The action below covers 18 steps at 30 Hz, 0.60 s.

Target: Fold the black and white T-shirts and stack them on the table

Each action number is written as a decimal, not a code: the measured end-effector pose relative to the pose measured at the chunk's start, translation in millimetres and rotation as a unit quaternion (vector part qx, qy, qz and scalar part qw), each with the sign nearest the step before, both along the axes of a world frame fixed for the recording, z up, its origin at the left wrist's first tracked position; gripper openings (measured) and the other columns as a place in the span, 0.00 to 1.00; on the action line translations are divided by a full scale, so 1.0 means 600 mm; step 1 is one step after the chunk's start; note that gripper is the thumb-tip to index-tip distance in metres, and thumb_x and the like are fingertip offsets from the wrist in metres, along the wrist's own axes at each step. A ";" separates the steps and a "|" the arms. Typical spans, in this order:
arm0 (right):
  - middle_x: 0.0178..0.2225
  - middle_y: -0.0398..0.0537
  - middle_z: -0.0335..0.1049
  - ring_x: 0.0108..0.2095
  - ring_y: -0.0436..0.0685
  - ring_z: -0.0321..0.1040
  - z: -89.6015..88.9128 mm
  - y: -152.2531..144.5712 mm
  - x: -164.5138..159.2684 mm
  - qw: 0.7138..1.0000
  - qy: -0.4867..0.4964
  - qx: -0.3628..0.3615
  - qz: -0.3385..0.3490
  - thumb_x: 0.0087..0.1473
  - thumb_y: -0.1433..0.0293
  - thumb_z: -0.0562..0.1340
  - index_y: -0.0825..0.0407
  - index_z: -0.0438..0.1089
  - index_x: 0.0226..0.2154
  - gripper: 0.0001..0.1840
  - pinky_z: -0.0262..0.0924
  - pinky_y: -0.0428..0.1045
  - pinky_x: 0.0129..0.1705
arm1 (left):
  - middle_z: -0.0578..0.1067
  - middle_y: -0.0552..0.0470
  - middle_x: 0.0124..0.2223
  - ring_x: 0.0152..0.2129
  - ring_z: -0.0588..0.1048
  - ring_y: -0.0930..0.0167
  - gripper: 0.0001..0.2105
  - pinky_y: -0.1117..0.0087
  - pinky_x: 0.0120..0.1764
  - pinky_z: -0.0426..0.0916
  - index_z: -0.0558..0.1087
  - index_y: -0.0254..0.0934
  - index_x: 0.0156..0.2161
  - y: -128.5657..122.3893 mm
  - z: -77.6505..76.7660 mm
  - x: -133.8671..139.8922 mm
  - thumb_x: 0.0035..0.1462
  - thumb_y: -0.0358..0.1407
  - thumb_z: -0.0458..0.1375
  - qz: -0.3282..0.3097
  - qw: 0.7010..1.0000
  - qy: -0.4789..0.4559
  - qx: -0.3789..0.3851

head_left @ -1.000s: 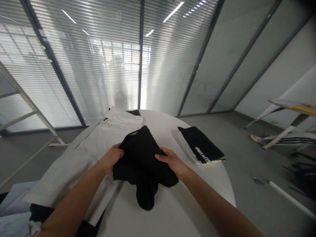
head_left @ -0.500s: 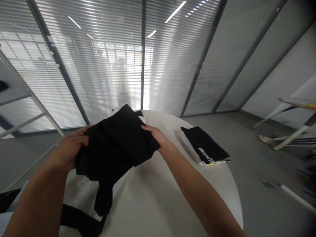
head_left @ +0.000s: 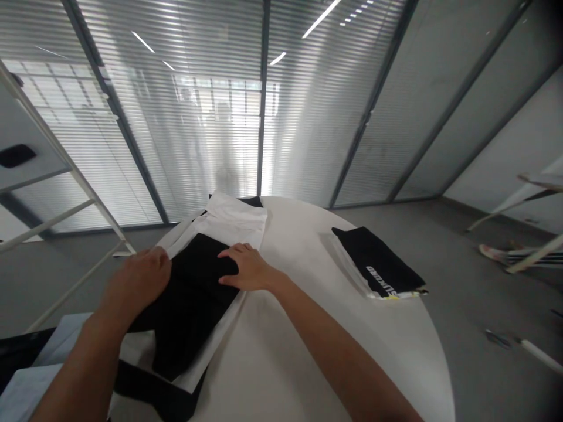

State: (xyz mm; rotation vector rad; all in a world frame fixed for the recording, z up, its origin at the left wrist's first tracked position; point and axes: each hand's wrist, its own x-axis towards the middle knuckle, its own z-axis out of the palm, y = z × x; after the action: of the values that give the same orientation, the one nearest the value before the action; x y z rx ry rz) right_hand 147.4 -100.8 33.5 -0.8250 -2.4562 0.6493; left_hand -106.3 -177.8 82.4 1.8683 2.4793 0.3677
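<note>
The person's two bare hands are apart, one on each side of a plain black piece of soft cloth (head_left: 193,293). The left hand (head_left: 143,275), blurred, curls at the left edge; whether it pinches the fabric I cannot tell. The right hand (head_left: 250,268) has its thumb and fingers spread over the right edge, gripping nothing. Behind stands a tall glass wall with pale slatted blinds (head_left: 316,129). Before it is a round-edged white table (head_left: 404,346), and along its left side stretches a long white cloth (head_left: 235,217). The black cloth lies on top of that. Well apart, toward the table's right edge, sits a smaller folded black cloth with white lettering (head_left: 378,258).
</note>
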 end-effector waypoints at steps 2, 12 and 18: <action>0.53 0.54 0.61 0.53 0.68 0.56 0.000 -0.019 -0.007 0.996 -0.085 0.033 0.023 0.43 0.49 0.69 0.43 0.63 0.57 0.40 0.49 0.66 0.54 | 0.77 0.43 0.35 0.35 0.76 0.57 0.15 0.60 0.40 0.66 0.72 0.39 0.36 0.015 0.019 0.046 0.59 0.40 0.44 -0.014 1.000 0.019 0.007; 0.40 0.46 0.68 0.41 0.55 0.65 -0.006 0.021 -0.012 0.983 -0.114 0.040 0.138 0.52 0.67 0.67 0.50 0.73 0.36 0.07 0.58 0.50 0.44 | 0.78 0.52 0.27 0.25 0.75 0.68 0.10 0.71 0.32 0.64 0.75 0.38 0.30 0.036 -0.097 0.065 0.55 0.35 0.51 -0.024 0.948 -0.063 0.310; 0.31 0.45 0.73 0.34 0.53 0.68 0.030 0.145 0.029 0.961 0.044 -0.097 -0.254 0.55 0.67 0.62 0.52 0.73 0.35 0.07 0.60 0.47 0.38 | 0.77 0.53 0.27 0.25 0.75 0.71 0.10 0.72 0.32 0.66 0.74 0.38 0.27 0.030 -0.102 0.055 0.52 0.31 0.50 -0.116 0.900 -0.091 0.410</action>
State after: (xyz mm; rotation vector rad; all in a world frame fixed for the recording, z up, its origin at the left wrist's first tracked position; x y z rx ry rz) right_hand 164.7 -14.1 51.3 -1.4065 -1.9975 0.7143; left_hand -73.3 -159.9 21.3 2.1709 2.0756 1.6897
